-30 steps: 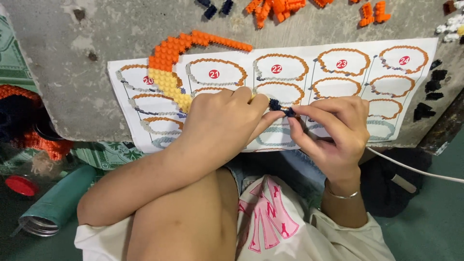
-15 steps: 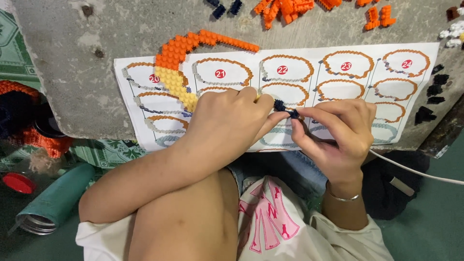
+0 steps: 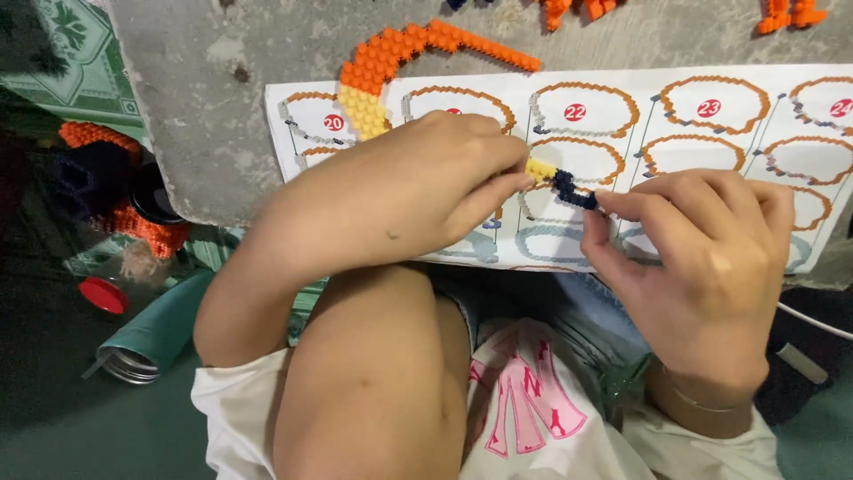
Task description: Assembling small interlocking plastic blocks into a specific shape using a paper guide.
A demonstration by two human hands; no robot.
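— What are the 2 hands doing over the instruction sheet point(image 3: 711, 160)?

— They meet above its lower middle. The left hand point(image 3: 418, 191) is curled, its fingertips pinched on a small yellow brick piece point(image 3: 539, 168). The right hand point(image 3: 702, 249) pinches a short dark blue brick strip point(image 3: 573, 190) between thumb and forefinger. The yellow and dark blue parts touch end to end, so both hands are clamped on 1 small joined piece.

— Where is that piece against the sheet?

— Just above the sheet's second row of oval diagrams, near its centre.

— And around the sheet?

— An orange and yellow curved brick band point(image 3: 400, 67) lies across its upper left corner. Loose orange bricks point(image 3: 782, 13) sit beyond its top edge on the grey concrete slab point(image 3: 195, 107). Well to the sheet's left, lower down, lie a red cap point(image 3: 102, 294) and a teal can point(image 3: 151, 333).
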